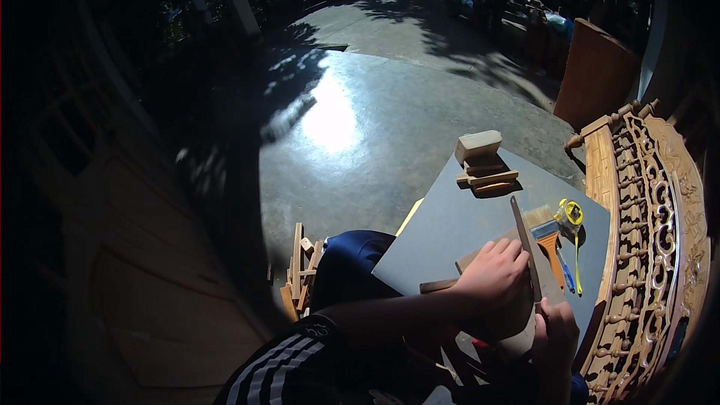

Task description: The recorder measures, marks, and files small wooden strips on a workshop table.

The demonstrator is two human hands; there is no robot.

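Right hand (556, 328): closed, thin metal blade tool (522, 232) held by its near end. Blade is pointed ahead of the grip, tilted slightly left. Left hand (495, 270): fingers curled and set against the blade's left side, over a brown wooden piece (549, 285); whether anything is pinched there cannot be told, the underside being hidden. The wooden piece is located under and just beside the blade, ahead of the right grip; part of it is covered by the left hand. Short brown bar (437, 285) is seen just left of the left hand.

Grey board (424, 244) is used as the worktop. Just right of the blade are laid a flat brush (550, 244), a blue pen (565, 276) and a yellow tape measure (570, 214), tape partly drawn out. Beyond the blade tip, wooden blocks (480, 145) are grouped. Carved wooden furniture (637, 255) is placed farther right of both hands.
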